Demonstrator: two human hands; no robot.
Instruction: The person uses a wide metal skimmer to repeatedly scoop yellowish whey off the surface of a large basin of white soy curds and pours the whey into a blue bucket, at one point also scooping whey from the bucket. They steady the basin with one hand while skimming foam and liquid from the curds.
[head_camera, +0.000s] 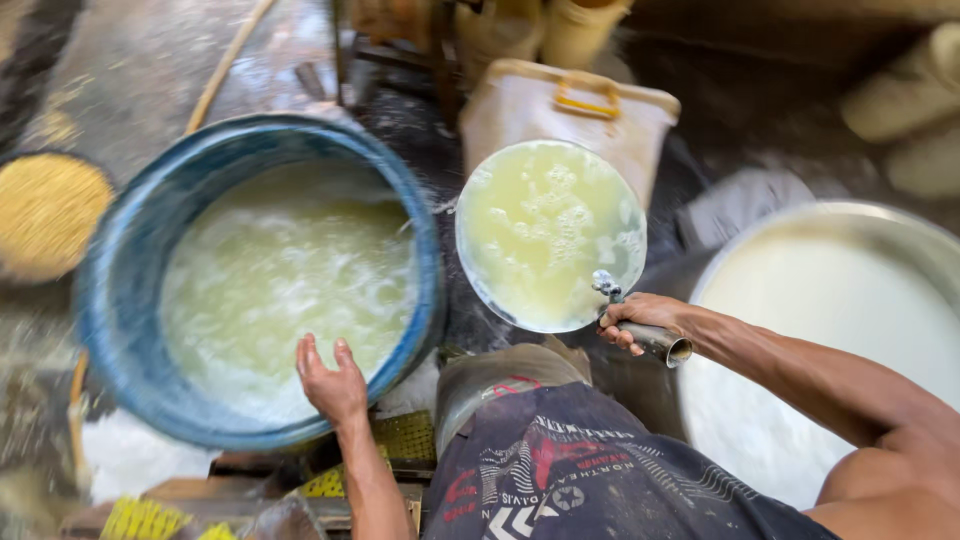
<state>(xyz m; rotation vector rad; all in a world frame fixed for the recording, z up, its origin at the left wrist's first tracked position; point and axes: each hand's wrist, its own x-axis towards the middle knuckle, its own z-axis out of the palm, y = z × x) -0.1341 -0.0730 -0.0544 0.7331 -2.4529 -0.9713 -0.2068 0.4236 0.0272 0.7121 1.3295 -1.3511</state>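
Right hand: my right hand (640, 318) was closed in a full grip round the metal handle (655, 340) of the ladle pan; the handle's open end stuck out past my fist.
Ladle pan: the round, shallow ladle pan (550, 235) was held level between the two large vessels, just beside the rim of the blue tub; it was filled near its brim with pale yellow-green liquid carrying white foam.
Left hand: my left hand (332, 380) was spread open, fingers upward, and gripped nothing; it lay at the near rim of the blue tub, though I could not tell whether the palm pressed on it.
Blue tub: the blue tub (120, 300) stood at left, holding frothy pale green liquid well below its rim.
Metal basin: the wide metal basin (850, 215) stood at right under my forearm; it was full of smooth white liquid.
Jerrycan: a cream jerrycan (540, 105) with a yellow handle lay behind the ladle pan.
Grain bowl: a bowl of yellow grain (45, 210) sat at far left, well apart from the tub.
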